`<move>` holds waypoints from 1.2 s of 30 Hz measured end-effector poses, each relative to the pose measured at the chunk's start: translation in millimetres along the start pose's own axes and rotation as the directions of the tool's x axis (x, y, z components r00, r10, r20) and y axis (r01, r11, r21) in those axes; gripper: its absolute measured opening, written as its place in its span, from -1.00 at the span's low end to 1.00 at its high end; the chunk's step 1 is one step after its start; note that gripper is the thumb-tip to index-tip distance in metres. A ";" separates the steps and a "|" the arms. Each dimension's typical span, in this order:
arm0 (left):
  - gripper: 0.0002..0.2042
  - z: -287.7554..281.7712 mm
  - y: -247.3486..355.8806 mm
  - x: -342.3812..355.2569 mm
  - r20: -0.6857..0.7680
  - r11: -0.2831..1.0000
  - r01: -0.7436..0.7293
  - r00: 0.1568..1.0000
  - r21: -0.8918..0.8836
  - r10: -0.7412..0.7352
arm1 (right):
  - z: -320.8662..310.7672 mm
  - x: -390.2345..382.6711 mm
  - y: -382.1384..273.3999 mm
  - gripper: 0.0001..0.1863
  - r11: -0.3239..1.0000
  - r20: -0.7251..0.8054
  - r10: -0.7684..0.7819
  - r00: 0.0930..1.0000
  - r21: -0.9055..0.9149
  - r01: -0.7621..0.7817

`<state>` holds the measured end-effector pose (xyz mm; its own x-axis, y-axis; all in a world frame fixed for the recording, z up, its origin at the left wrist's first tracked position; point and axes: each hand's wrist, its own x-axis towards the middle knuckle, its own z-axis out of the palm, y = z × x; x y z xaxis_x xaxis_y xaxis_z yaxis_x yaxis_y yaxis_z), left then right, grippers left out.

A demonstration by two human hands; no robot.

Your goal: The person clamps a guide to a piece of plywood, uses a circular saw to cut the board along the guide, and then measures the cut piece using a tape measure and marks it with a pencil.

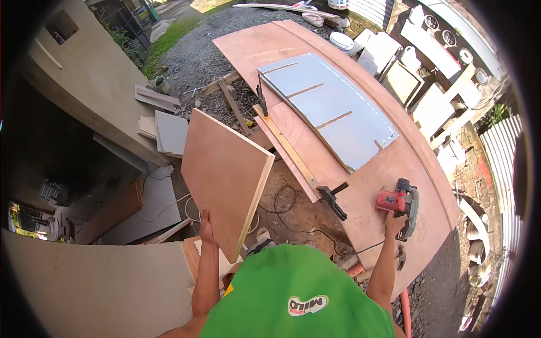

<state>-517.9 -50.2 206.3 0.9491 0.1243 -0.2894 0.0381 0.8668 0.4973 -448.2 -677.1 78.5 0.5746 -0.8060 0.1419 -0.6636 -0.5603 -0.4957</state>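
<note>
My left hand [207, 226] grips the lower left edge of a reddish-brown plywood panel [225, 174] with a pale edge, tilted up beside the worktop. With my right hand [394, 222] I hold the handle of a red circular saw [393, 200], which rests on a large plywood sheet [425, 191]. A pale grey board [332, 107] with several brown slots lies on that sheet. Along the sheet's left edge runs a wooden strip [290, 147]. A black bar clamp [331, 201] sits at the strip's near end, and another clamp [261, 98] at its far end.
A hammer [400, 257] lies near the saw. Dark cable [279, 208] trails over the ground between panel and worktop. Boards [171, 132] lean by the wall at left. Buckets [341, 41] and scrap stand beyond the sheet, and a pale surface [96, 287] is at lower left.
</note>
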 end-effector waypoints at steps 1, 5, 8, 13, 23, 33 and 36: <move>-0.42 3.5 4.8 10.7 0.018 0.999 0.039 0.999 -0.004 -0.039 | -7.0 -10.7 -1.3 -0.24 0.991 0.072 0.057 0.996 0.116 -0.066; -0.62 2.4 24.8 48.1 -0.024 0.962 0.265 0.963 -0.058 -0.267 | -19.7 -98.8 -5.0 -0.36 0.988 -0.033 -0.100 0.994 0.116 0.103; -0.75 -5.1 24.7 67.2 -0.340 0.919 0.244 0.874 -0.309 -0.346 | -38.2 -179.7 -28.6 -0.56 0.954 0.249 -0.085 0.965 0.300 0.006; -0.85 -18.8 14.0 81.0 -0.552 0.828 0.295 0.633 -0.477 -0.543 | -44.2 -258.0 -35.4 -0.69 0.942 0.486 -0.223 0.845 0.332 0.058; -0.49 -23.9 6.7 28.2 -0.535 0.847 0.531 0.708 -0.027 -0.461 | -102.7 -297.7 -246.7 -0.33 0.624 0.927 -0.230 0.295 0.374 -0.687; -0.52 24.5 -9.5 25.5 -0.361 0.870 0.491 0.820 0.042 -0.445 | -136.5 -337.7 -357.0 -0.46 0.590 0.779 -0.402 0.482 0.623 -0.514; -0.53 66.6 -14.1 27.9 -0.297 0.851 0.519 0.828 0.085 -0.475 | -164.1 -320.7 -346.2 -0.59 0.567 0.765 -0.329 0.553 0.629 -0.532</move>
<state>-471.2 -91.1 245.7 0.6751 -0.1658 -0.7188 0.5513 0.7609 0.3423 -481.4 -255.9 345.2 0.9030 -0.1155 -0.4138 -0.3807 0.2310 -0.8954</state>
